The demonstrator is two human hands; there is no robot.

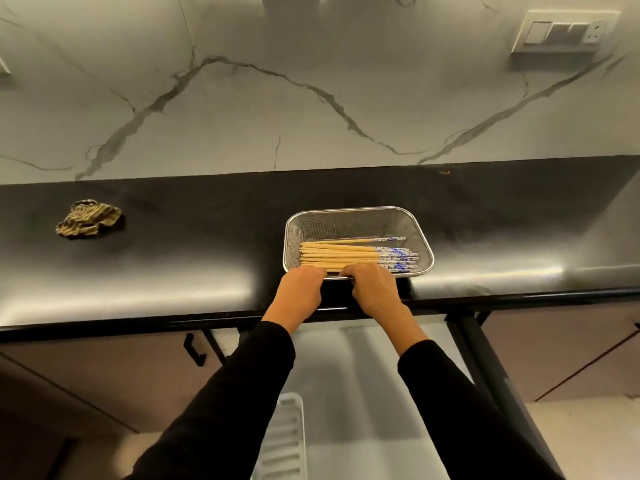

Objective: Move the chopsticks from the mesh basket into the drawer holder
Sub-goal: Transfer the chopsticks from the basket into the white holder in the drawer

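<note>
Rectangular silver mesh basket point(360, 220) sits mid-frame on black countertop point(207, 237), wooden chopsticks with blue-white patterned ends point(346, 255) lying inside. Left hand point(300, 292) and right hand point(374, 291) curl over the basket's near rim, fingers touching the nearest chopsticks; whether they're clamped, can't tell. White slotted drawer holder point(284, 441) lower centre.

The fingertips of the left hand point(302, 289) and right hand point(373, 289) curl over the near rim of the rectangular silver mesh basket point(360, 216) and are hidden, so any grip cannot be told. They cover the nearest bamboo chopsticks with blue-and-white patterned ends point(346, 252). The black sleeves point(221, 410) hide much of the open grey drawer point(360, 393); its white slotted plastic holder point(284, 441) is cut off by the bottom edge.
</note>
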